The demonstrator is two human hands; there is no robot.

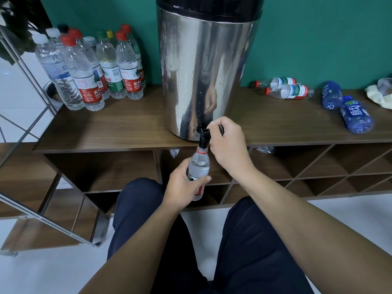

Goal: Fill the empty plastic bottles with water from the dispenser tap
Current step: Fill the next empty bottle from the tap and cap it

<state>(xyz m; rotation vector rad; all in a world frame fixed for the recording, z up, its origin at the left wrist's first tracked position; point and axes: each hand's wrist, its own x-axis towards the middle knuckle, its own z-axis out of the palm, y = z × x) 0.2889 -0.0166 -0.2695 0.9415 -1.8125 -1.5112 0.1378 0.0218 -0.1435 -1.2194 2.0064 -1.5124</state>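
Note:
A steel water dispenser (203, 66) stands on the wooden shelf top, its black tap (204, 137) jutting over the front edge. My left hand (184, 188) grips a clear, red-labelled plastic bottle (199, 166) upright with its open neck right under the tap spout. The bottle holds water up to its shoulder. My right hand (227, 141) curls round the tap's black lever, which is mostly hidden by the fingers. Two clear bottles (288, 91) with red caps and two blue bottles (356, 117) lie on their sides at the right.
Several capped, filled bottles (89, 66) stand in a group at the left of the wooden shelf top (110, 128). A cloth and a clear cup (384, 88) sit at the far right. Open cubbies lie under the top. A metal rack (42, 217) leans at the left.

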